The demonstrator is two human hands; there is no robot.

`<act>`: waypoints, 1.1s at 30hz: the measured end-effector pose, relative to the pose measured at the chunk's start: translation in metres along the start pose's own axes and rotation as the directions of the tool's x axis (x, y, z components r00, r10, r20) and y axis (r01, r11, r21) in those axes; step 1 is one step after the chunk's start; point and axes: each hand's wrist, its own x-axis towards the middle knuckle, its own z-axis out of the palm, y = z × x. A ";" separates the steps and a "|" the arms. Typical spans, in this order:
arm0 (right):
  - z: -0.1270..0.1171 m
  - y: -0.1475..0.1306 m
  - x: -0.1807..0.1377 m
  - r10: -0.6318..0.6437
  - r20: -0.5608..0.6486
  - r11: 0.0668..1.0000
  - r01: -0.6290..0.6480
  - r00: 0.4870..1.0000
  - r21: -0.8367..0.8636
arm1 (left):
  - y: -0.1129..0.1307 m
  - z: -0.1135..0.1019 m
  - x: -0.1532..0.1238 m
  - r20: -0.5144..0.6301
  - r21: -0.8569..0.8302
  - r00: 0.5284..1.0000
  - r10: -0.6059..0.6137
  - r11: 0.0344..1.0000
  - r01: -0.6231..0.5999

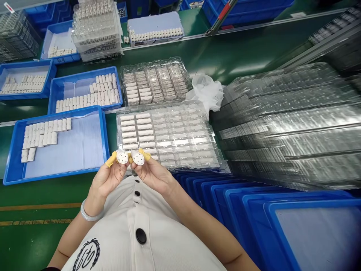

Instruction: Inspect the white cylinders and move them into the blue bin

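My left hand (pixel 106 180) is closed on a white cylindrical part (pixel 122 157) whose round end face, with small dark holes, points up at me. A matching white cylindrical part (pixel 138 159) is pinched in my right hand (pixel 155 175), its end face also turned up. The two parts are held side by side in front of my chest. Yellow finger cots cover some fingertips on both hands. Just beyond is a clear blister tray (pixel 183 135) with rows of white cylinders. To the left, a blue tray (pixel 84 150) lined with pale sheet holds several similar cylinders.
Another filled clear tray (pixel 156 81) lies behind, beside crumpled white film (pixel 207 92). A second blue tray (pixel 76 88) of cylinders stands at back left. Tall stacked clear trays (pixel 296 124) rise on the right, above nested blue bins (pixel 254 199). A stack of filled trays (pixel 96 30) stands farther back.
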 end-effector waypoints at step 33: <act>-0.004 0.008 0.007 -0.260 -0.049 0.722 0.160 0.964 -0.673 | 0.000 -0.012 0.023 0.209 0.562 0.898 0.387 0.704 -0.434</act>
